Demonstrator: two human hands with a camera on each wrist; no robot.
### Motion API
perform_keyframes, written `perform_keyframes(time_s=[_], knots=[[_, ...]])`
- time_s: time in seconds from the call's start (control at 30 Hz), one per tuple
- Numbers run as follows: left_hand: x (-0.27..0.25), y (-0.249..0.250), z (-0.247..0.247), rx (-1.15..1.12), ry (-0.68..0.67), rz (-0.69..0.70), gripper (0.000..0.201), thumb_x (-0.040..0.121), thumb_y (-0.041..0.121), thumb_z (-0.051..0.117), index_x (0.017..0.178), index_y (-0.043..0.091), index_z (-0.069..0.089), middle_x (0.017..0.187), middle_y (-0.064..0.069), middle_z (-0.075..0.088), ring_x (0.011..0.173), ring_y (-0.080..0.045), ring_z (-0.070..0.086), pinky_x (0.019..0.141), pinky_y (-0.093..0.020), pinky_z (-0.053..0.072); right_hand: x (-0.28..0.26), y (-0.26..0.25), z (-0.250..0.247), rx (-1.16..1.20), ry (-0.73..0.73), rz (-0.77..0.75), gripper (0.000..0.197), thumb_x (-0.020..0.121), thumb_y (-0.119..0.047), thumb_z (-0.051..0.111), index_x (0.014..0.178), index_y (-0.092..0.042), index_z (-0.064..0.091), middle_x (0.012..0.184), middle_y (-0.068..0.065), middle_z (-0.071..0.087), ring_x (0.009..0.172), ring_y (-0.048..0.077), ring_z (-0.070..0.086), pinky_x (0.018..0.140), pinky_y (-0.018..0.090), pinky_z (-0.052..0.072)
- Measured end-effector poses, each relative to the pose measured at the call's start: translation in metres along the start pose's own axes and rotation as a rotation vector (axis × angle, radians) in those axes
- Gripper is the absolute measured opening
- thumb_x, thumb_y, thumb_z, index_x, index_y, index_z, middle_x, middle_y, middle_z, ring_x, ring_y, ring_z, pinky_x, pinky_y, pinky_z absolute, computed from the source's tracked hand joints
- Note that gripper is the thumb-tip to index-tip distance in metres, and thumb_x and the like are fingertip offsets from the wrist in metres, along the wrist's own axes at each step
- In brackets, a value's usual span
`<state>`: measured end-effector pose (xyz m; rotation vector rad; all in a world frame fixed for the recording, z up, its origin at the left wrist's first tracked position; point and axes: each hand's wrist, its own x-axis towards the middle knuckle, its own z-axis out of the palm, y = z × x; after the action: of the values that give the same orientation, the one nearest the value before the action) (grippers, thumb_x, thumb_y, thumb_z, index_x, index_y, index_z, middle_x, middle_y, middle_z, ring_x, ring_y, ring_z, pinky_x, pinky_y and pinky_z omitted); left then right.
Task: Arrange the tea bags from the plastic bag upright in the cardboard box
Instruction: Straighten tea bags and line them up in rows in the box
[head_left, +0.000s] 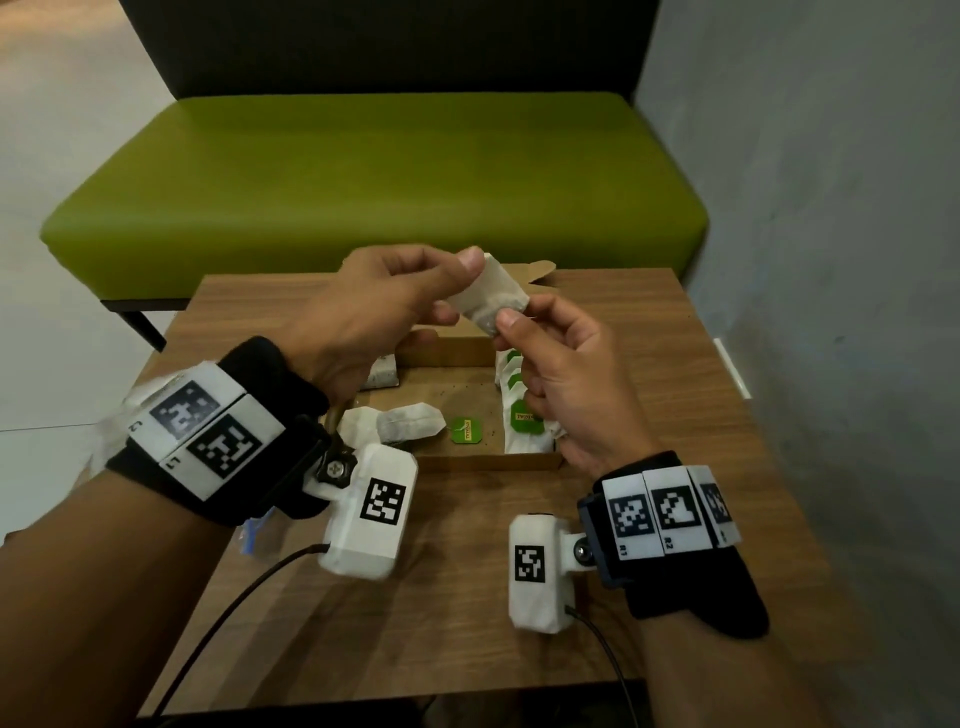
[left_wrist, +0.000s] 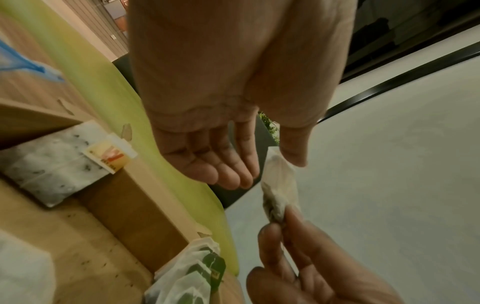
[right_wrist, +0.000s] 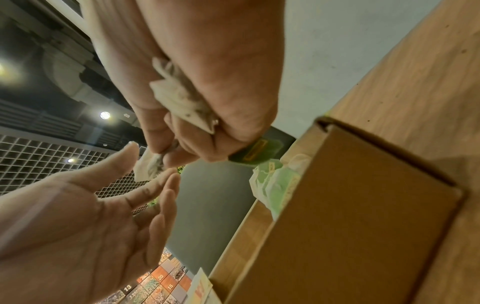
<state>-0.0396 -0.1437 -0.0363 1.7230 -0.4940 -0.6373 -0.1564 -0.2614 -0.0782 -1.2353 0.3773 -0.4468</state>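
Observation:
Above the open cardboard box (head_left: 483, 461), both hands hold one white tea bag (head_left: 492, 297). My left hand (head_left: 395, 296) pinches its top corner under the thumb, the other fingers fairly straight. My right hand (head_left: 558, 374) pinches its lower end. The same bag (left_wrist: 279, 189) hangs between the two hands in the left wrist view. A second bag (right_wrist: 182, 96) with a green tag (right_wrist: 255, 153) is tucked in my right palm. Several bags (head_left: 511, 376) stand upright along the box's right wall. Loose bags (head_left: 400, 422) lie flat on its floor. The plastic bag (head_left: 254, 535) lies under my left wrist.
The box sits on a small wooden table (head_left: 467, 597). A green bench (head_left: 363, 171) runs behind it and a grey wall (head_left: 831, 208) closes the right side. Another bag (left_wrist: 57, 164) with an orange tag leans in the box's far left corner.

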Motion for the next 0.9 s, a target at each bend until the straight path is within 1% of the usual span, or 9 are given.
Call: perform_keyframes(time_s=[0.1, 0.23, 0.3, 0.37, 0.4, 0.5, 0.63, 0.77, 0.9], knots=[[-0.002, -0.005, 0.004, -0.023, 0.055, 0.035, 0.017, 0.092, 0.035, 0.064, 0.083, 0.023, 0.072, 0.082, 0.008, 0.071, 0.072, -0.006, 0.061, 0.067, -0.026, 0.048, 0.001, 0.002, 0.0, -0.01, 0.015, 0.007, 0.014, 0.097, -0.007, 0.062, 0.11, -0.002, 0.062, 0.085, 0.006, 0.064, 0.044, -0.004, 0.054, 0.041, 0.006, 0.038], [-0.001, -0.007, 0.005, -0.021, 0.152, 0.12, 0.012, 0.09, 0.028, 0.069, 0.08, 0.022, 0.071, 0.073, 0.006, 0.069, 0.065, -0.007, 0.059, 0.058, -0.022, 0.046, 0.001, 0.004, 0.001, -0.046, 0.014, 0.019, 0.008, 0.097, -0.009, 0.063, 0.104, -0.005, 0.064, 0.085, 0.005, 0.065, 0.047, -0.004, 0.055, 0.043, 0.006, 0.039], [-0.003, -0.003, 0.005, -0.004, 0.128, 0.139, 0.015, 0.085, 0.036, 0.071, 0.083, 0.021, 0.072, 0.076, 0.005, 0.07, 0.068, -0.008, 0.059, 0.06, -0.025, 0.046, 0.001, 0.003, 0.002, -0.049, 0.011, 0.022, 0.003, 0.097, -0.009, 0.063, 0.099, -0.006, 0.063, 0.086, 0.007, 0.064, 0.047, -0.004, 0.055, 0.042, 0.007, 0.039], [-0.006, 0.001, 0.005, -0.013, 0.093, 0.117, 0.03, 0.081, 0.052, 0.065, 0.083, 0.023, 0.073, 0.084, 0.005, 0.072, 0.074, -0.01, 0.06, 0.065, -0.028, 0.047, 0.001, 0.004, 0.002, -0.056, 0.018, 0.024, 0.003, 0.097, -0.009, 0.063, 0.098, -0.006, 0.063, 0.087, 0.008, 0.064, 0.047, -0.004, 0.054, 0.043, 0.007, 0.038], [-0.006, 0.002, 0.005, -0.026, 0.096, 0.104, 0.032, 0.082, 0.054, 0.063, 0.082, 0.024, 0.073, 0.085, 0.005, 0.072, 0.075, -0.011, 0.061, 0.066, -0.028, 0.047, 0.001, 0.004, 0.002, -0.059, 0.02, 0.026, 0.004, 0.097, -0.009, 0.063, 0.099, -0.006, 0.063, 0.087, 0.008, 0.064, 0.048, -0.004, 0.054, 0.043, 0.007, 0.038], [-0.005, 0.0, 0.004, 0.016, 0.138, 0.107, 0.019, 0.093, 0.037, 0.063, 0.082, 0.024, 0.072, 0.082, 0.003, 0.07, 0.072, -0.009, 0.06, 0.064, -0.028, 0.046, 0.001, 0.004, 0.004, -0.055, 0.019, 0.029, 0.003, 0.097, -0.009, 0.063, 0.098, -0.006, 0.063, 0.084, 0.006, 0.064, 0.047, -0.004, 0.054, 0.042, 0.007, 0.038], [-0.004, -0.006, 0.005, 0.042, 0.176, 0.146, 0.006, 0.091, 0.02, 0.069, 0.085, 0.019, 0.071, 0.079, 0.001, 0.069, 0.071, -0.008, 0.061, 0.06, -0.024, 0.048, 0.0, 0.004, 0.003, -0.056, 0.021, 0.038, 0.004, 0.097, -0.009, 0.063, 0.1, -0.006, 0.064, 0.08, 0.003, 0.065, 0.046, -0.004, 0.053, 0.04, 0.008, 0.036], [-0.003, -0.004, -0.001, 0.073, 0.316, 0.275, 0.005, 0.085, 0.023, 0.074, 0.082, 0.021, 0.071, 0.071, 0.006, 0.065, 0.061, -0.001, 0.057, 0.052, -0.015, 0.044, 0.002, 0.01, 0.001, -0.117, 0.031, 0.066, 0.013, 0.094, -0.008, 0.067, 0.107, -0.004, 0.068, 0.086, 0.004, 0.069, 0.053, -0.003, 0.055, 0.042, 0.009, 0.037], [-0.001, 0.0, -0.005, 0.159, 0.337, 0.3, 0.008, 0.086, 0.027, 0.073, 0.085, 0.02, 0.07, 0.072, 0.006, 0.063, 0.055, 0.004, 0.052, 0.049, -0.013, 0.042, 0.002, 0.014, 0.002, -0.126, 0.027, 0.088, 0.014, 0.095, -0.009, 0.067, 0.106, -0.016, 0.071, 0.091, 0.003, 0.075, 0.068, 0.004, 0.063, 0.044, 0.016, 0.043]])
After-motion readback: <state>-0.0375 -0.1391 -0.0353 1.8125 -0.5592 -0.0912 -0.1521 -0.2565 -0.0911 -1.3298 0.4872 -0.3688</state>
